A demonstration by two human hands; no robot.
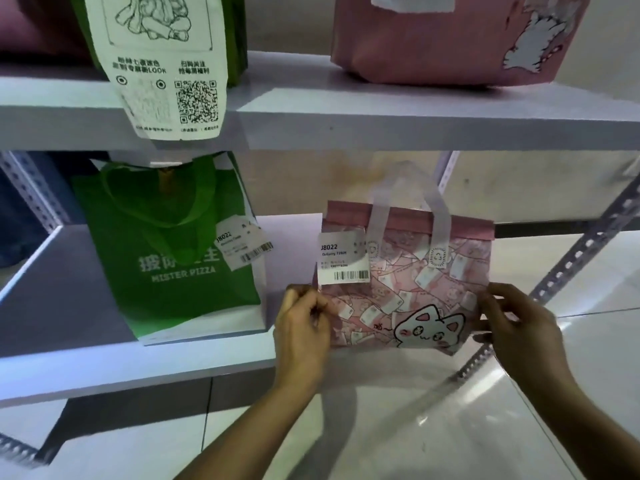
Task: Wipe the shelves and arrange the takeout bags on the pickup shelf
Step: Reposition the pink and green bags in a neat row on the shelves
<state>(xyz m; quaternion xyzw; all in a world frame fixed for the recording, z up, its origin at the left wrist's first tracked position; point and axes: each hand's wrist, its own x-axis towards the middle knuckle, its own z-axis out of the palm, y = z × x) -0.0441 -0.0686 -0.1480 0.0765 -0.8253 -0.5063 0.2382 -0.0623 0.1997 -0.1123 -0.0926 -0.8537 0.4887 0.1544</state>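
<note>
Shelf boards [381, 129] smooth matt white; uprights [575, 258] perforated metal. Green bag [180, 271] matt cloth, pink bag [415, 289] slight sheen, paper label [343, 258].

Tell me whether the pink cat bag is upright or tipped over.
Upright. The pink cat bag stands with its handles up and folded top edge level, the left hand and right hand gripping its two sides.

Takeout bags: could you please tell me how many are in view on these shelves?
4. A green bag and a pink cat bag on the lower shelf; another green bag and pink bag on the upper shelf. Others may sit beyond the frame.
</note>
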